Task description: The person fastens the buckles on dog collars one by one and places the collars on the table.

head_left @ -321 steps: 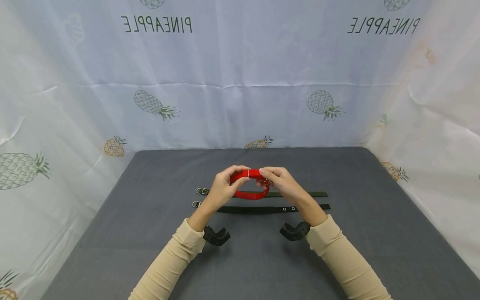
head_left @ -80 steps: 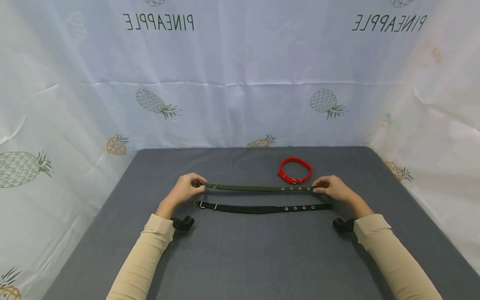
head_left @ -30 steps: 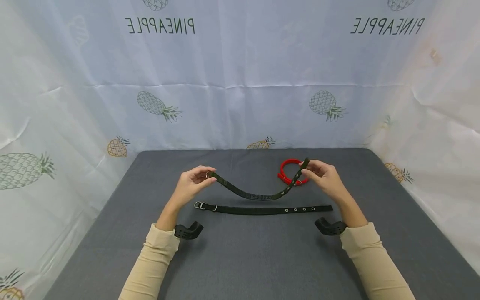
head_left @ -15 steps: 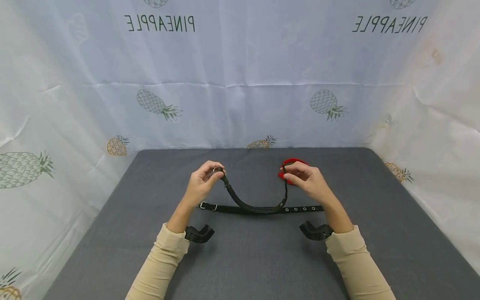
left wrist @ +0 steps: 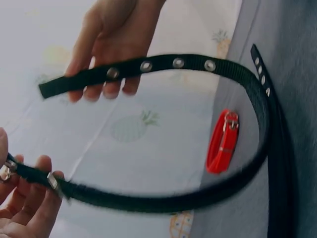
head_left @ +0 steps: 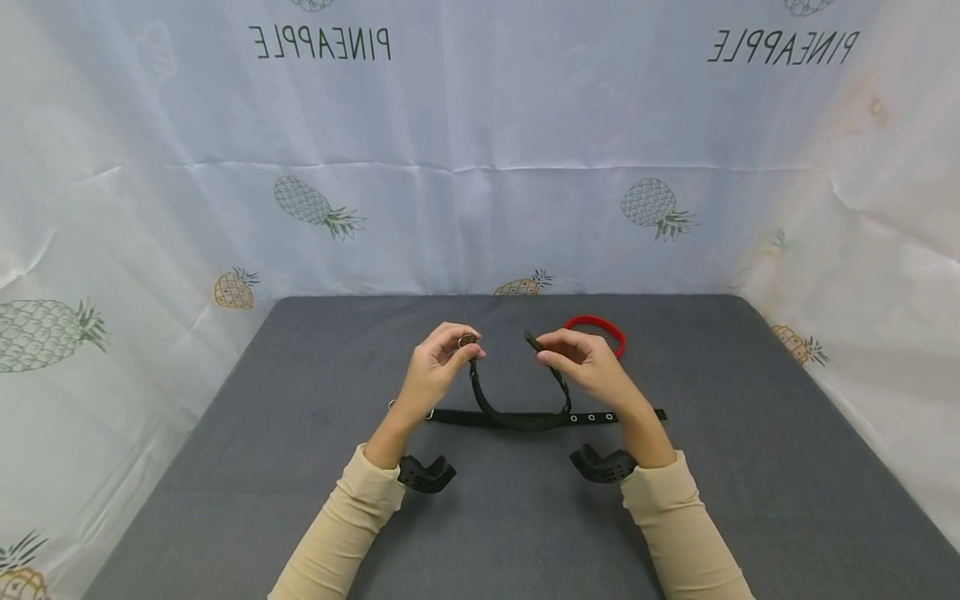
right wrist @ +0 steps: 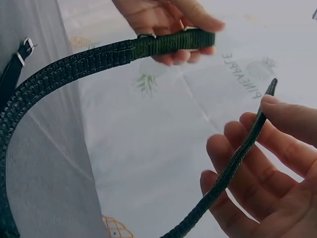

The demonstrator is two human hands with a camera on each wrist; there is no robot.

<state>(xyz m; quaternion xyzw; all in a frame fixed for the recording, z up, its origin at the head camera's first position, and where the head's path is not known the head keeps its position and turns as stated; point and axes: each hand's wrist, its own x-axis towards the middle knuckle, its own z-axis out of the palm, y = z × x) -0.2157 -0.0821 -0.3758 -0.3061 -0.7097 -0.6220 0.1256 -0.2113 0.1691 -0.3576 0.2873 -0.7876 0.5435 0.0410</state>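
A dark green collar hangs in a U between the two hands. My left hand pinches its buckle end, where a metal ring shows. My right hand pinches the free tip between thumb and fingers. In the left wrist view the collar shows several metal eyelets along the tip side, and its two ends stand apart. The right wrist view shows the ribbed inner face of the collar. Beneath its lowest part lies a black collar, stretched straight across the table.
Behind my right hand a red collar, buckled into a loop, lies on the grey table. A white curtain with pineapple prints surrounds the table's back and sides. Black wrist mounts jut inward from both wrists.
The red collar was set down at the back right earlier. Since then both hands have lifted the green collar from the table and brought its ends closer together, bending it into a U.
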